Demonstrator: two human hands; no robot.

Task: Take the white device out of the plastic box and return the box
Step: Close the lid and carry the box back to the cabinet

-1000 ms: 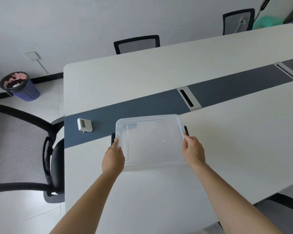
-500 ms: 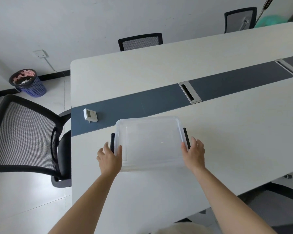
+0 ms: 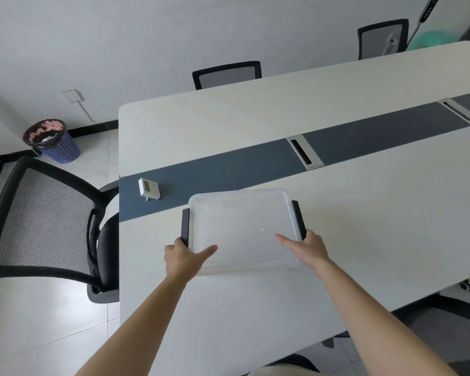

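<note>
A clear plastic box (image 3: pixel 242 223) with a lid and black side latches rests on the white table (image 3: pixel 364 213) in front of me. My left hand (image 3: pixel 183 257) grips its near left corner, thumb on the lid, fingers by the left latch. Gripping the near right corner is my right hand (image 3: pixel 305 246), thumb laid on the lid. The white device (image 3: pixel 148 188), a small square unit with a screen, stands outside the box on the dark strip, to the box's upper left.
A black mesh chair (image 3: pixel 46 223) stands at the table's left end. A dark strip with metal cable ports (image 3: pixel 304 153) runs across the table. Two more chairs sit at the far side. A purple waste bin (image 3: pixel 53 141) is on the floor.
Both hands slid toward the near corners of the box and the thumbs came onto the lid. The view shifted; the box and the device stayed in place.
</note>
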